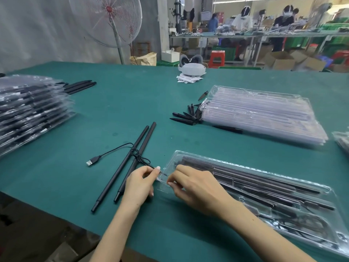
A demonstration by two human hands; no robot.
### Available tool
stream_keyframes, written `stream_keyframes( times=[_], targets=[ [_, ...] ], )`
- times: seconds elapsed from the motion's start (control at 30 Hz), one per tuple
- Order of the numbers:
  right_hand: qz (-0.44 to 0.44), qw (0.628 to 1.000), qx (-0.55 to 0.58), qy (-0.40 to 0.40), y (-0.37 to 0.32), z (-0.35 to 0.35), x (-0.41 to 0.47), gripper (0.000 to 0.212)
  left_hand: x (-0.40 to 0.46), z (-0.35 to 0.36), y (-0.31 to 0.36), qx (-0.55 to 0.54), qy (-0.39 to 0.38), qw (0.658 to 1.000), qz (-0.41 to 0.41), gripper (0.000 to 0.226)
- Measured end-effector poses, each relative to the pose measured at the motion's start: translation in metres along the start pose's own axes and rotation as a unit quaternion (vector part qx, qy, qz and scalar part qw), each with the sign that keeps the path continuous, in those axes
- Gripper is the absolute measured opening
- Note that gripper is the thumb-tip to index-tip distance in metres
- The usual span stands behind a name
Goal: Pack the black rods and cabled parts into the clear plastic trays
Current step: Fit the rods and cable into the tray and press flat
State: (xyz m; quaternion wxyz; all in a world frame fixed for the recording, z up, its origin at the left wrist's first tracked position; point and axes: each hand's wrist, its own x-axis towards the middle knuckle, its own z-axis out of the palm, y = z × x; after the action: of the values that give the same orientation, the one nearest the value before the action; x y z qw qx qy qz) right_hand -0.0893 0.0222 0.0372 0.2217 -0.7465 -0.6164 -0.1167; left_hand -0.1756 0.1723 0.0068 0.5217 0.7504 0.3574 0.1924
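The near tray (245,188) is partly filled and pinched at its corner by both hands (138,183) (196,184) — two cabled rods (132,159) are left on the desk (113,114).

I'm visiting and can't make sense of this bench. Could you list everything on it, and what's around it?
Clear plastic tray: one, partly filled with black rods, near right.
Stack of empty clear trays: one stack, far right.
Stack of packed trays: one stack, left edge.
Long black rods: two, side by side, centre.
Thin black cable with USB plug: one, looped round the rods.
Short black pointed tips: a heap, beside the empty stack.
Spare black rods: a few, far left.
White pedestal fan: one, behind the table.
Green table: one.
Left hand: grip pinching the cable end.
Right hand: grip pinching the tray's corner.
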Motion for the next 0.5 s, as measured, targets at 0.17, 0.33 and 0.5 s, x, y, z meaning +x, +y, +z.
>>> stream_keyframes(
  times=[0.17,0.33,0.5],
  targets=[
    [-0.022,1.0,-0.013,0.0,-0.001,0.009,-0.006,0.012,0.018,-0.001,0.008,-0.034,-0.056,0.997,-0.029,0.021],
    [-0.055,0.998,-0.02,-0.029,0.002,0.014,-0.01,0.018,0.022,0.0,0.009,-0.014,-0.066,0.997,-0.02,0.019],
    [-0.048,0.996,-0.015,-0.076,0.003,0.02,-0.011,0.017,0.019,0.0,0.007,0.055,-0.065,0.996,-0.015,0.03]
  ],
)
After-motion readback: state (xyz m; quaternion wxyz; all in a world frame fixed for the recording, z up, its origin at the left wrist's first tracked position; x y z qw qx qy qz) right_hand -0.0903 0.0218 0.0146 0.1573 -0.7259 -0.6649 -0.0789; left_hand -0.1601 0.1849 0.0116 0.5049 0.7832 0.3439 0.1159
